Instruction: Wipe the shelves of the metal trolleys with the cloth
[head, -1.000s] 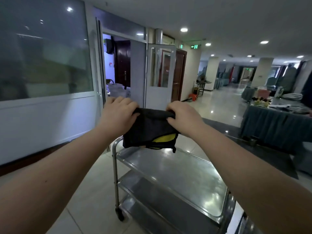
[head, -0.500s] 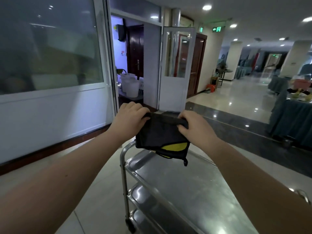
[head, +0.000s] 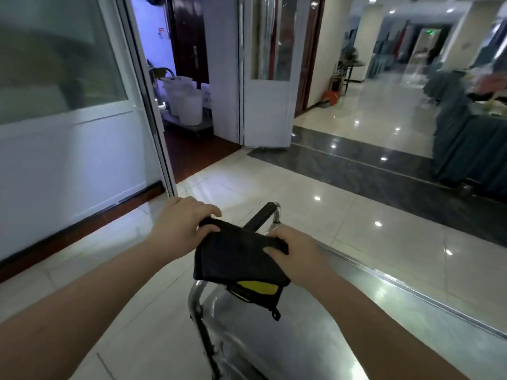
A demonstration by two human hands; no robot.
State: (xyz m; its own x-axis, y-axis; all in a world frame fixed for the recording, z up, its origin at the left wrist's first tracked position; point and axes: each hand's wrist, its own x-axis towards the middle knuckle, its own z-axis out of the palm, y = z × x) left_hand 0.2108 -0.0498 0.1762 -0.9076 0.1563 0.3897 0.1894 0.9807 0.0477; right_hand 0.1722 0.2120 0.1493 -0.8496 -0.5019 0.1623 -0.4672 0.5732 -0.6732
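Observation:
A dark cloth (head: 236, 261) with a yellow patch at its lower edge hangs folded over the far handle bar of the metal trolley (head: 274, 341). My left hand (head: 183, 226) grips the cloth's left top corner, fingers curled over it. My right hand (head: 296, 250) grips the right top edge. The trolley's shiny top shelf lies below and in front of both hands; its lower shelves are out of sight. A black-sleeved piece of the handle bar (head: 263, 215) sticks out beyond the cloth.
A white partition wall with a window (head: 63, 111) runs along the left. Ahead is an open doorway with white buckets (head: 183, 100) inside and a white door leaf (head: 267, 78). Tables in dark cloth (head: 472, 138) stand at the right. Glossy tiled floor surrounds the trolley.
The view has tilted down and moved closer to the doorway. Both hands keep their hold on the cloth over the handle bar, now lower in the frame; the trolley has rolled forward.

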